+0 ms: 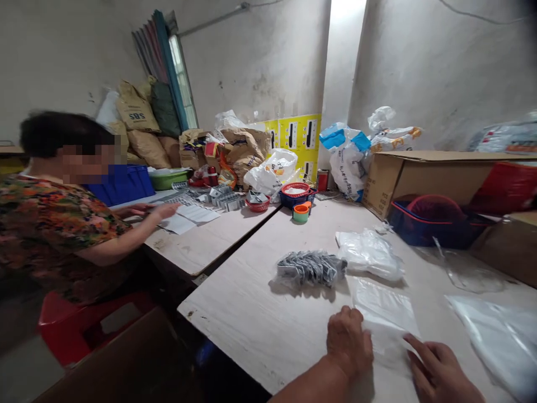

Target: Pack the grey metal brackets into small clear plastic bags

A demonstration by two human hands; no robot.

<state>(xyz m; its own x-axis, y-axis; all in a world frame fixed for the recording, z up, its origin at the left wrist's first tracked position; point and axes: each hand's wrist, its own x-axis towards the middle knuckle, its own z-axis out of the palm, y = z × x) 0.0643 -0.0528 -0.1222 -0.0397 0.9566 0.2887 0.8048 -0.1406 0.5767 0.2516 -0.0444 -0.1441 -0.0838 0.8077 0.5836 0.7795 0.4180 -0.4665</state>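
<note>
A clear flat plastic bag [388,305] lies on the pale table in front of me. My left hand [349,338] is closed at its left edge, with the fingers bent and their tips partly hidden. On the bag's right side, the index fingertip of my right hand [440,366] touches the plastic; the thumb sits apart below it. Just behind the bag is a stack of clear plastic bags [371,254]. To the left, a row of small grey metal-looking pieces [310,268] lies wrapped in clear plastic.
More clear plastic sheets [499,336] lie at the right. Behind are a blue basket [436,229], a cardboard box [444,168] and a green-orange cup [301,211]. A person [62,224] sits left, handling papers [188,217] at another table [197,246], across a gap.
</note>
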